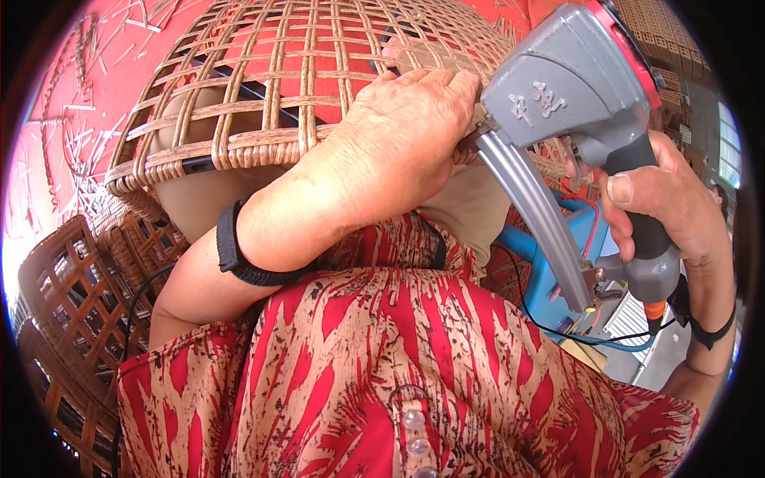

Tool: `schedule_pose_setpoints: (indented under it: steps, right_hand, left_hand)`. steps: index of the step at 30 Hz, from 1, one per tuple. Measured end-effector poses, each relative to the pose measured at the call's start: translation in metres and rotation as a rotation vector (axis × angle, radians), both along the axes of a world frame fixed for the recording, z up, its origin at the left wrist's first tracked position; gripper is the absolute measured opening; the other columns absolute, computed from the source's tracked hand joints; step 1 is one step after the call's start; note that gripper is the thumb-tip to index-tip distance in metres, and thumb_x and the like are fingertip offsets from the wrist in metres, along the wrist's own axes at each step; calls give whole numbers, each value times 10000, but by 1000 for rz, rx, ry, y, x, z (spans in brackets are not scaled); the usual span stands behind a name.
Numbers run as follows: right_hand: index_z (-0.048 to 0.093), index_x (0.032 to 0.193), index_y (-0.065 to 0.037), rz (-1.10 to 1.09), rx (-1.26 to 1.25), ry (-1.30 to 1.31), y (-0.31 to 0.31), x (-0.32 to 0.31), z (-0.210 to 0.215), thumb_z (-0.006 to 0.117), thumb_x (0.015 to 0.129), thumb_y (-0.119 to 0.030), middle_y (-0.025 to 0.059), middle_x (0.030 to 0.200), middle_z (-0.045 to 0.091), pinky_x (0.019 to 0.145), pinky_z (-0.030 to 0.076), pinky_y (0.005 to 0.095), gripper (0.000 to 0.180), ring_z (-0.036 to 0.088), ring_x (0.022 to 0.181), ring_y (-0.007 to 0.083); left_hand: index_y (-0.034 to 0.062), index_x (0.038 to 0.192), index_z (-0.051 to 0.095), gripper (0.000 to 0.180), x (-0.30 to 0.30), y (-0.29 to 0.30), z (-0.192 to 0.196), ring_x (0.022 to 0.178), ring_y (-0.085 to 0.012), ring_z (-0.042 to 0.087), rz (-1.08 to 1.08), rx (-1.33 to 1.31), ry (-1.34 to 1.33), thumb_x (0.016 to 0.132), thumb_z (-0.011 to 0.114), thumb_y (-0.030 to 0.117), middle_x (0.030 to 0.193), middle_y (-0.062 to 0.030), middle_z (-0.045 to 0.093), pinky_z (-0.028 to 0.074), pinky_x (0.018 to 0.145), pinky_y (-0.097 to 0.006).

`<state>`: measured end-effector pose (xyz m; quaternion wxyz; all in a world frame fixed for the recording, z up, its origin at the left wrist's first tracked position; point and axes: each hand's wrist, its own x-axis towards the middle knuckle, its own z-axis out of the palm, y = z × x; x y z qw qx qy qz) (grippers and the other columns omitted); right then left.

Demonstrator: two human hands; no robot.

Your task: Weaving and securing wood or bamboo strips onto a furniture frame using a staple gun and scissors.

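A brown woven rattan panel [279, 86], an open lattice with a wrapped rim, lies across my knees. My left hand [414, 111] grips its near edge from above, knuckles up; the fingertips are partly hidden. In my right hand [665, 187] is a grey air nail gun [566, 76], its black grip wrapped by my fingers. The gun's nose points down at the panel's edge, right beside my left hand. Whether the nose touches the rattan is hidden. A curved metal magazine [526, 203] runs from the nose down toward the base of the grip.
Woven rattan pieces [72, 279] stand at my left. Cut rattan strips [84, 147] litter the red floor [155, 48]. Below the gun is a blue plastic stool [538, 251]; a blue air hose [621, 346] and a black cable run near it. Stacked woven goods [653, 32] stand at the far right.
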<state>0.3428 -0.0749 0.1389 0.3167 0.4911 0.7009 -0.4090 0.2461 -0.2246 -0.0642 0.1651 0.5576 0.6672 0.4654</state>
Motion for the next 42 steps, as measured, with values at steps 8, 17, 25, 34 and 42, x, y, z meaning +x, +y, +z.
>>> schedule_pose_setpoints:
  steps: [8, 17, 25, 34, 42]
  right_hand:
    - [565, 1052, 45, 31, 24, 4, -4, 5, -5, 661, 737, -323, 45, 570, 539, 477, 460, 243, 494, 530, 431, 122]
    - [518, 1167, 56, -595, 132, 798, -47, 166, -8, 666, 830, -323, 106, 836, 575, 577, 493, 265, 529, 585, 632, 146]
    - [494, 1280, 62, -696, 656, 639, -38, 337, -69, 657, 832, -205, 93, 1033, 601, 721, 477, 269, 546, 576, 791, 132]
    - [374, 1378, 107, -711, 1037, 133, -19, 500, -215, 700, 801, -136, 211, 1295, 539, 938, 462, 325, 705, 578, 1082, 268]
    - [497, 1319, 29, -317, 1394, -90, -57, 331, -169, 709, 844, -185, 209, 1265, 562, 974, 452, 390, 563, 588, 1127, 301]
  left_hand:
    - [21, 1071, 518, 435, -7, -2, 3, 882, -410, 596, -15, -35, -47, 668, 682, 11, 869, -195, 617, 485, 757, -468]
    - [7, 1113, 547, 531, -22, 6, -8, 916, -351, 620, -76, 27, 143, 652, 789, 114, 899, -156, 647, 495, 813, -426]
    - [7, 1167, 549, 562, -42, 9, -9, 741, -221, 601, -112, -312, 27, 672, 797, 107, 787, -95, 600, 485, 657, -363]
    - [15, 1141, 548, 491, -64, 0, -30, 821, -267, 626, -89, -159, 175, 707, 759, 104, 882, -130, 615, 494, 692, -383]
    - [40, 1122, 590, 378, -36, -3, -5, 1041, -314, 546, 70, -160, 586, 781, 693, 166, 1047, -141, 556, 429, 860, -445]
